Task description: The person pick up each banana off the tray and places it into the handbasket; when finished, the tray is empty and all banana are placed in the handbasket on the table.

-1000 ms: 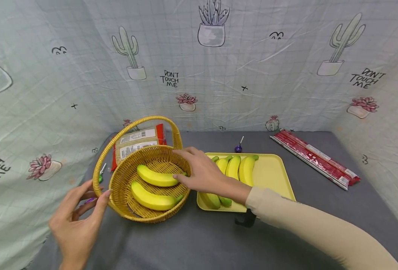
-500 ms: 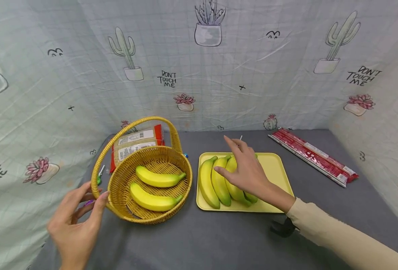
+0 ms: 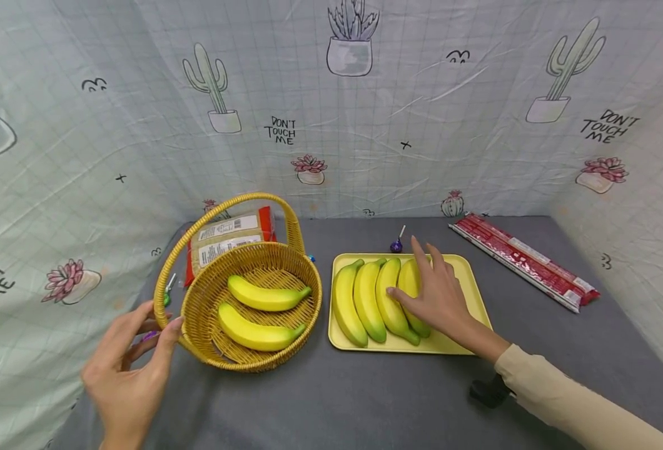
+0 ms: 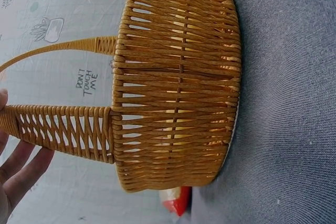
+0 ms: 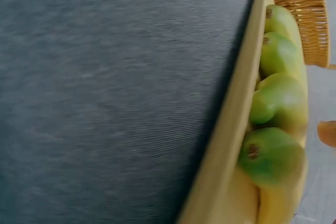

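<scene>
Fingers of the right hand [image 3: 438, 299] lie straight and relaxed across the rightmost banana [image 3: 413, 294], one of four lying side by side on the yellow tray [image 3: 466, 294]. Beside it, the left hand [image 3: 126, 369], fingers loosely spread, touches the handle base of the wicker basket [image 3: 196, 300], which holds two bananas [image 3: 258, 312]. Behind the basket leans a labelled packet [image 3: 227, 237]; the cloth backdrop [image 3: 283, 130] reads "DON'T TOUCH ME".

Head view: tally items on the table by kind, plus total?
Bananas in basket: 2
Bananas on tray: 4
Wicker basket: 1
Yellow tray: 1
Red packages: 2
Purple lollipop: 1
Total: 11
</scene>
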Motion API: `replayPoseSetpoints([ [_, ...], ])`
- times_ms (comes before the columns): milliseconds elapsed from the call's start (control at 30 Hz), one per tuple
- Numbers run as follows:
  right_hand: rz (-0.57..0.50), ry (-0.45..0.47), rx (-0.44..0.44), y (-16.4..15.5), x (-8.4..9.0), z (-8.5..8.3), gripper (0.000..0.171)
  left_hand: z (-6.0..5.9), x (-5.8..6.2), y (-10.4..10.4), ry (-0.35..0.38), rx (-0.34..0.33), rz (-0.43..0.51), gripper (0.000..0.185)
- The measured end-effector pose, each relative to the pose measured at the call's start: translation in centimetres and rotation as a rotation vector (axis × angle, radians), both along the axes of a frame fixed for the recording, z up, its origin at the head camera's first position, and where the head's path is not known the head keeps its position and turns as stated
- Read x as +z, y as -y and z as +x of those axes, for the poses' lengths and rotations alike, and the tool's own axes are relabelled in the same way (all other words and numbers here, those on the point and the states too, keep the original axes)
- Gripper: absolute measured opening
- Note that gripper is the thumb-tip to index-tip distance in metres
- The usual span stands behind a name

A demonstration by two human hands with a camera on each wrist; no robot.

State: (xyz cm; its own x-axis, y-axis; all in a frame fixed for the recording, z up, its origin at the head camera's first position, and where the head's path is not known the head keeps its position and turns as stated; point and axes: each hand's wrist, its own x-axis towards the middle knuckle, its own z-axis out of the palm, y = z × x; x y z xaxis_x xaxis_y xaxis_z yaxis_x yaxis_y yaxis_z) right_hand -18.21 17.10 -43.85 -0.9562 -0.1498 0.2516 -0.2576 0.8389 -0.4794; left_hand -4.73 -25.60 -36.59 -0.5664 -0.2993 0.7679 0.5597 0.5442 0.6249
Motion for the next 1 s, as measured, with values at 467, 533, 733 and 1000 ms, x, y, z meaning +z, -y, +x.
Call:
replayPoseSetpoints([
  [467,0.017,0.006,-0.007,-1.7,-1.8,0.8,0.097,0.1,-0.1,-0.1,0.018,0.015,-0.004,0.039],
  [533,0.023,-0.010,0.001,-2.0,-2.1,0.9,0.095,0.1,0.0,-0.2,0.016,0.012,-0.005,0.038],
  [733,0.028,-0.053,0.041,-2.9,-3.0,1.0,0.090,0.2,0.1,-0.3,0.017,0.004,-0.007,0.037],
  [1000,-0.094,-0.101,0.173,-3.7,-4.0,0.4,0.085,0.2,0.1,-0.3,0.014,0.011,-0.008,0.037],
])
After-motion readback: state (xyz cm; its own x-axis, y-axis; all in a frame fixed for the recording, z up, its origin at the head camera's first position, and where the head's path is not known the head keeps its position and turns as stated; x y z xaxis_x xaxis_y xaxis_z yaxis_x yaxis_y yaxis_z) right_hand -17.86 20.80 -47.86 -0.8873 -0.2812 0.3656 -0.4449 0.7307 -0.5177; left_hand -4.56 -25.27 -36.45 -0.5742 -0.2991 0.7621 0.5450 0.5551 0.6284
